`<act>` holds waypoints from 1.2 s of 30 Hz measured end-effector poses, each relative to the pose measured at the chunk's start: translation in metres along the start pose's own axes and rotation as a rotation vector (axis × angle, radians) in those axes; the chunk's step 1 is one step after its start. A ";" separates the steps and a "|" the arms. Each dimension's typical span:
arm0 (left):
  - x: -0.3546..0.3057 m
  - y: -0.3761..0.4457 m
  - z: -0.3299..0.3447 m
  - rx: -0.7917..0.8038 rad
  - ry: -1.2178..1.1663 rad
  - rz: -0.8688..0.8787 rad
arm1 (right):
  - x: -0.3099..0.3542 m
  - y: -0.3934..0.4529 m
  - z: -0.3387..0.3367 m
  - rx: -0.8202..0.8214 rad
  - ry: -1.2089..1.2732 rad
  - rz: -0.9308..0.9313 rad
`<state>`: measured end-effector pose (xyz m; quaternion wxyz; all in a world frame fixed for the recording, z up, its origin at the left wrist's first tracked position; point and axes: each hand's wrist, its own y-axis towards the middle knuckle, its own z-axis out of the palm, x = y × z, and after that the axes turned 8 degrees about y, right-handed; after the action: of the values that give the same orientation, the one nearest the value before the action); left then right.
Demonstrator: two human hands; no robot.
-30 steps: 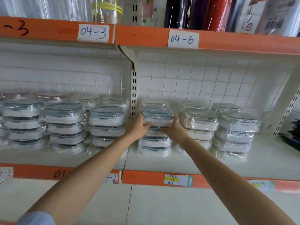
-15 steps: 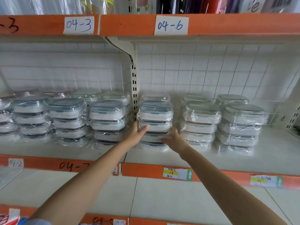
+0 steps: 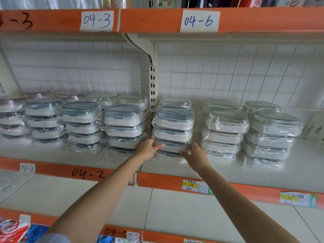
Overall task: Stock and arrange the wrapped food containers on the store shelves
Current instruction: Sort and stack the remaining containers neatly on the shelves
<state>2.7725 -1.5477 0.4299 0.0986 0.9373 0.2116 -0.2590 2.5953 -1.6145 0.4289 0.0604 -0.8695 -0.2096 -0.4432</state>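
Observation:
A stack of several plastic-wrapped white food containers with grey-blue lids stands on the middle shelf, just right of the slotted upright. My left hand presses against the stack's lower left side. On its lower right side rests my right hand, fingers spread on the wrap. Both hands touch the lower containers, flanking the stack. More wrapped stacks stand to the right and several more to the left.
A white slotted upright divides the shelf bays, with a wire grid back. Orange shelf edges carry labels 04-3 and 04-6. The lower shelf is white; colourful packets lie at bottom left.
Both hands slid down from the top container to the lower part of the stack. The view tilted downward, showing more of the lower shelves.

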 end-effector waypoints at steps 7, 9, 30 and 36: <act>0.005 -0.003 0.003 -0.090 0.072 0.026 | 0.006 0.003 0.000 0.003 -0.056 0.009; 0.003 -0.005 0.005 -0.112 0.040 0.022 | 0.009 0.003 0.000 0.009 -0.082 0.008; -0.129 -0.031 0.013 0.055 0.228 0.320 | -0.032 -0.030 -0.130 0.069 -0.474 -0.075; -0.140 -0.004 0.072 0.093 -0.055 0.053 | -0.080 -0.017 -0.125 0.029 -0.108 0.093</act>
<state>2.6302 -1.6131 0.4423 0.0677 0.9386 0.1719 -0.2915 2.4540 -1.6602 0.4388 0.0822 -0.8999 -0.1784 -0.3893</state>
